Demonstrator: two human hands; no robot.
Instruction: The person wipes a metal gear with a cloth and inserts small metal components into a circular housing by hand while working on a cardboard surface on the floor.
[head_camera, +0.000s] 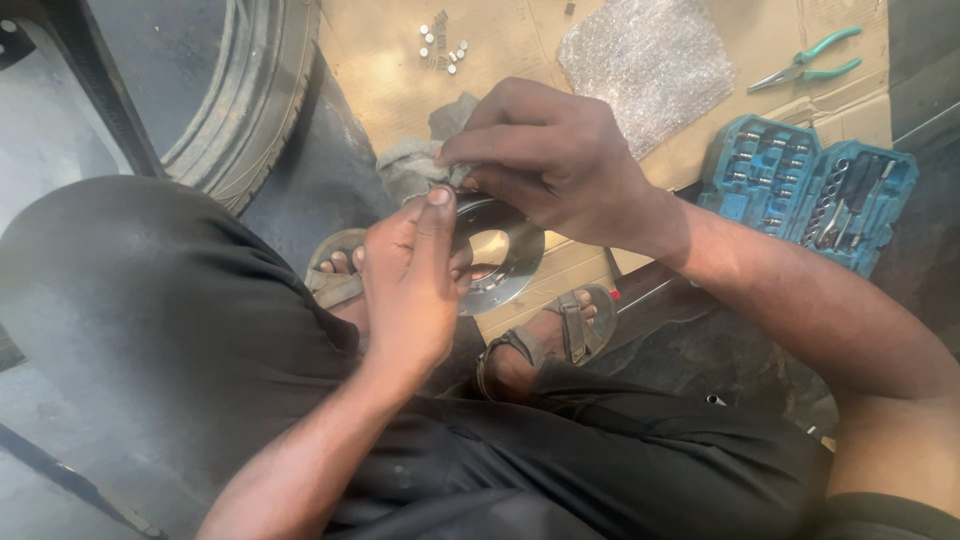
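Disc: round metal disc (505, 270) with a wide centre hole, held in the air above the person's sandalled feet (545, 335), over the near edge of the cardboard sheet (385, 60) spread on the ground.
Left hand: left hand (410, 285) clasps the disc's near rim, thumb laid along the top, fingers curled under it.
Right hand: right hand (550, 160) pinches a grey rag (415, 165) against the disc's upper rim, fingers closed narrow on the cloth.
Risk of slipping: the hold is on the rim only; a hard rub with the rag could, I judge, twist the disc loose onto the toes below.
Risk to fingers: the rim may be sharp where the thumb bears on it.
Small parts: loose silver bits (442, 48) lie near the cardboard's far edge, easily scattered by a dragged rag.
Edges: a tyre (250, 95) closes the left side; an open blue tool case (808, 190) sits at the cardboard's right edge, green-handled pliers (808, 66) beyond it.
Open room: bare cardboard between the bubble wrap (650, 65) and the silver bits.
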